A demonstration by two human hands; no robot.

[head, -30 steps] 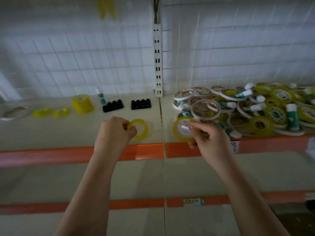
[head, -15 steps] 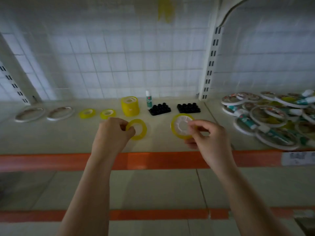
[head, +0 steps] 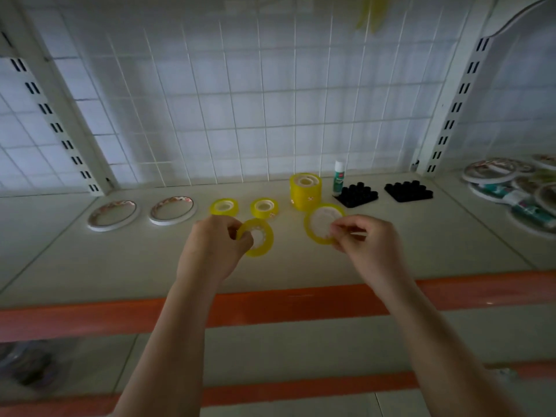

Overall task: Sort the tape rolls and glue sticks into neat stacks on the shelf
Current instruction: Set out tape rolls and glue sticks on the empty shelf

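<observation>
**Two rolls held, stacks ahead**

Left hand (head: 212,246) pinches a yellow roll (head: 256,241); right hand (head: 365,240) pinches another (head: 321,223). The tall stack (head: 305,191) on the shelf (head: 120,266) lies at twelve o'clock from the right grip, nearer that hand.

The person's gaze has swung left along the shelf (head: 90,266): the loose pile of tape rolls and glue sticks (head: 511,188) has slid off to 3 o'clock, nearly out of frame. Two white-rimmed tape rolls (head: 141,213) have come into view at 9 o'clock, beside the small yellow rolls (head: 243,207).
</observation>
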